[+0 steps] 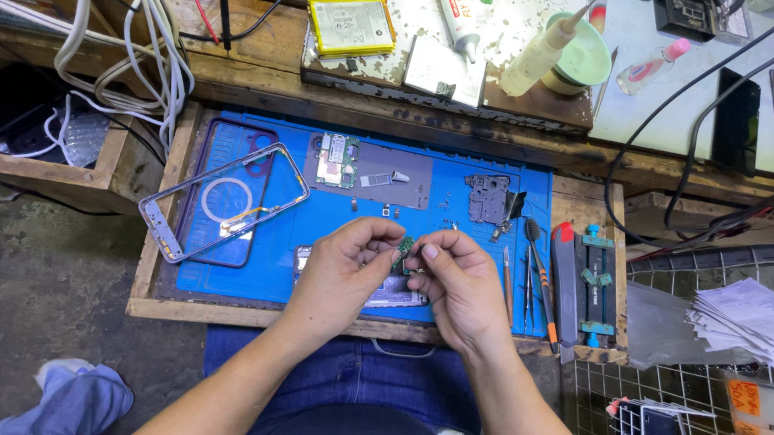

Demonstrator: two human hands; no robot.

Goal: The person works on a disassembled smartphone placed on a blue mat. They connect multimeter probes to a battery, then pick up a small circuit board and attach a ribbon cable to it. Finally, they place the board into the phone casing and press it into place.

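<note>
Cluttered wooden table (369, 325) seen from above, blue work mat (459, 242) laid across it. Nearest, blue-jeaned lap below the table edge. Just over the mat's near edge, left hand (339, 269) and right hand (458, 283) brought together, fingertips pinched shut on a small green circuit board (404, 252) held between them, above an opened phone body (390, 291) lying on the mat. Right of the hands, tweezers and screwdrivers (534, 275) lined up, then a red-and-grey clamp jig (588, 289). Left of the hands, clear phone case (223, 200) lying tilted over a purple phone back (228, 187) with a white ring. Farther on the mat, grey magnetic pad (389, 185) bearing a green mainboard (336, 160), dark metal shield (488, 198) beside it. Farthest, raised shelf with a yellow-edged battery (351, 26), white glue tube (454, 11), squeeze bottle (543, 50); white cables (142, 51) far left.
</note>
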